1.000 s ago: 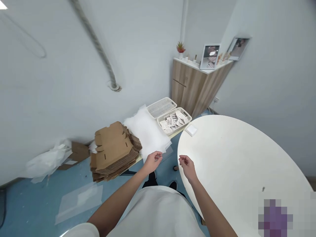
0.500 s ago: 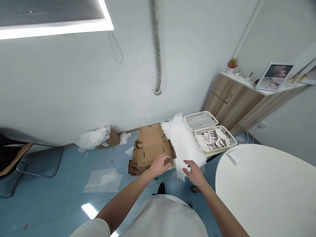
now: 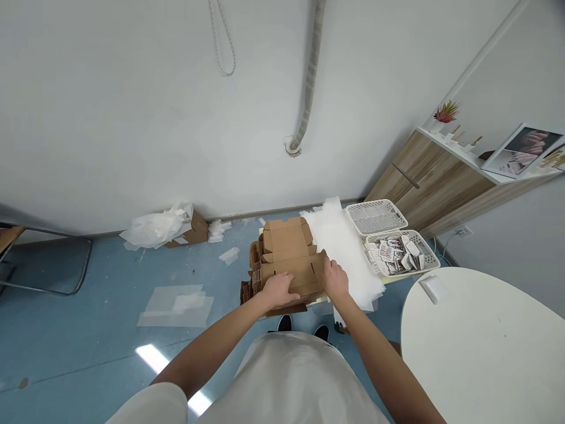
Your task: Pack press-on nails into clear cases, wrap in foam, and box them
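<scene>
A die-cut cardboard box (image 3: 295, 265), unfolded with its lid part towards the wall, is on top of a stack of flattened boxes (image 3: 256, 277). My left hand (image 3: 279, 290) rests on the box's near left part, fingers laid on the cardboard and thumb stretched to the right. At the right side, my right hand (image 3: 336, 279) pinches a raised side flap of the same box. Its fingertips are partly hidden behind the flap. White foam sheets (image 3: 339, 250) lie just right of the stack.
Two white plastic baskets stand to the right: one basket (image 3: 376, 201) holds clear packets, the nearer basket (image 3: 436, 263) printed cards. A round white table (image 3: 485, 341) is at my right. By the wall sits a small carton (image 3: 196, 229) with white plastic wrapping (image 3: 154, 228).
Both hands have come down onto the cardboard. My right hand, earlier held free over the foam sheets, now grips the box's right flap, which is tilted up. The view has shifted.
</scene>
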Motion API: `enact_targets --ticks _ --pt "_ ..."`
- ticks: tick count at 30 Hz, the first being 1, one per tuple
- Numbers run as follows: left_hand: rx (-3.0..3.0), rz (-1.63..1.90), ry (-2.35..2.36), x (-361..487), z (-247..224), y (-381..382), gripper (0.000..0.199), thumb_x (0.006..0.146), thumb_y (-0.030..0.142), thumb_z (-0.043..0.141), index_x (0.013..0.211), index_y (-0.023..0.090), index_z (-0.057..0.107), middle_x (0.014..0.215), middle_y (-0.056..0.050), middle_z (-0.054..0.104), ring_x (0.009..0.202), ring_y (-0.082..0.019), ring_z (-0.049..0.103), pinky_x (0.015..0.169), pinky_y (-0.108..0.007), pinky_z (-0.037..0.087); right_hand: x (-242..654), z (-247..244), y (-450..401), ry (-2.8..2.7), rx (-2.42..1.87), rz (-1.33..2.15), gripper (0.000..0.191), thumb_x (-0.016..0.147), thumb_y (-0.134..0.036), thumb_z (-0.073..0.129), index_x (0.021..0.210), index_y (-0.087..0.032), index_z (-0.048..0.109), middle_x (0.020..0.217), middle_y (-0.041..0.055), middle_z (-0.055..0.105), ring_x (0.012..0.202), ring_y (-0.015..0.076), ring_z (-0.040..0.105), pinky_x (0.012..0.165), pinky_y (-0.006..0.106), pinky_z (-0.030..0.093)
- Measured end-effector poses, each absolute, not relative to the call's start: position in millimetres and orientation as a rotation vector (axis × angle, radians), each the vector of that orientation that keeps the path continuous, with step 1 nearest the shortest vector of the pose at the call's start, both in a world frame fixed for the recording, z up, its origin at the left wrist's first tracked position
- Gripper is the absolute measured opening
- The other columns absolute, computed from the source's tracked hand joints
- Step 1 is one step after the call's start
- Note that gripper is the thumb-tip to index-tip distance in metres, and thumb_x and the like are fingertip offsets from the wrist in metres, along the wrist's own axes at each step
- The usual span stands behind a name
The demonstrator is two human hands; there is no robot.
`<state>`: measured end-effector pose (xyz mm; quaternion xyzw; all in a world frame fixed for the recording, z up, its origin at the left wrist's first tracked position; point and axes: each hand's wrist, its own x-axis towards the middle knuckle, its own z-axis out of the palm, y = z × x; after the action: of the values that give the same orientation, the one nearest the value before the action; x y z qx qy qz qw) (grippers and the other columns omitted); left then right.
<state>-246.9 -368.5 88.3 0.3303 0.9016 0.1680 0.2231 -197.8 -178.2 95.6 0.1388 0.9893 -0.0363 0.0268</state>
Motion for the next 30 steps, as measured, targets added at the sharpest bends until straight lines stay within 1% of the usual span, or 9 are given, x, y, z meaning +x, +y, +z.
enact_targets --ticks 3,8,13,15,18,21,23,28,30 --pt "0.928 0.45 2.468 -250 88 -372 0.05 0.065 0.052 0.058 0.101 0.017 0.056 0.097 -0.011 0.06 0.089 -0.028 0.058 0.071 -0.035 0.044 -199 89 -170 3.035 0.478 -0.056 0.041 0.075 -0.003 0.044 0.114 -0.015 0.041 0.099 0.012 0.053 0.078 0.0193 0.057 0.062 0.028 0.038" --pt "0.98 0.364 2.443 -251 94 -370 0.053 0.063 0.052 0.06 0.103 0.018 0.055 0.101 -0.012 0.059 0.093 -0.03 0.057 0.074 -0.036 0.044 -199 88 -162 3.014 0.346 -0.024 0.026 0.076 -0.003 0.043 0.098 -0.016 0.049 0.096 0.0109 0.053 0.077 0.0187 0.055 0.063 0.028 0.038" --pt "1.002 0.309 2.478 -249 99 -365 0.042 0.066 0.047 0.059 0.096 0.019 0.058 0.094 -0.011 0.061 0.088 -0.028 0.058 0.073 -0.035 0.043 -199 92 -169 3.104 0.191 -0.036 0.038 0.077 -0.002 0.037 0.11 -0.017 0.049 0.096 0.0131 0.055 0.084 0.0213 0.052 0.071 0.031 0.037" --pt "1.007 0.333 2.467 -247 99 -365 0.033 0.07 0.043 0.056 0.092 0.019 0.059 0.092 -0.01 0.062 0.085 -0.026 0.059 0.07 -0.034 0.044 -199 91 -172 3.13 0.151 -0.113 0.039 0.077 -0.005 0.036 0.112 -0.016 0.049 0.094 0.0129 0.057 0.085 0.0219 0.052 0.072 0.032 0.037" --pt "1.072 0.387 2.427 -245 99 -367 0.024 0.078 0.037 0.047 0.084 0.019 0.061 0.088 -0.01 0.063 0.081 -0.025 0.06 0.068 -0.033 0.044 -200 91 -171 3.158 0.209 -0.386 0.033 0.078 -0.01 0.036 0.106 -0.015 0.052 0.091 0.0104 0.058 0.083 0.0205 0.053 0.072 0.031 0.038" --pt "1.099 0.338 2.464 -242 97 -368 0.026 0.084 0.029 0.038 0.08 0.017 0.061 0.086 -0.011 0.064 0.08 -0.023 0.061 0.071 -0.034 0.044 -198 98 -165 3.185 0.332 -0.718 0.031 0.079 -0.015 0.036 0.107 -0.016 0.051 0.096 0.0087 0.057 0.084 0.0188 0.053 0.072 0.03 0.04" --pt "1.065 0.276 2.52 -241 96 -367 0.028 0.085 0.024 0.035 0.081 0.016 0.061 0.084 -0.012 0.065 0.079 -0.023 0.061 0.072 -0.035 0.043 -192 105 -163 3.248 0.363 -0.781 0.031 0.08 -0.019 0.037 0.109 -0.016 0.05 0.1 0.0098 0.057 0.088 0.02 0.053 0.075 0.032 0.04" --pt "1.057 0.264 2.577 -241 93 -365 0.03 0.086 0.022 0.032 0.082 0.014 0.061 0.08 -0.013 0.065 0.076 -0.022 0.062 0.072 -0.035 0.043 -162 108 -183 3.087 -0.183 -0.572 0.022 0.084 -0.029 0.041 0.094 -0.019 0.058 0.087 0.0079 0.063 0.083 0.0207 0.054 0.08 0.034 0.036" --pt "1.074 0.283 2.598 -242 96 -365 0.031 0.086 0.022 0.031 0.081 0.014 0.061 0.078 -0.012 0.064 0.074 -0.021 0.062 0.072 -0.034 0.042 -152 98 -193 2.987 -0.31 -0.505 0.022 0.083 -0.033 0.043 0.091 -0.02 0.06 0.088 0.0078 0.064 0.085 0.0215 0.055 0.082 0.036 0.035"
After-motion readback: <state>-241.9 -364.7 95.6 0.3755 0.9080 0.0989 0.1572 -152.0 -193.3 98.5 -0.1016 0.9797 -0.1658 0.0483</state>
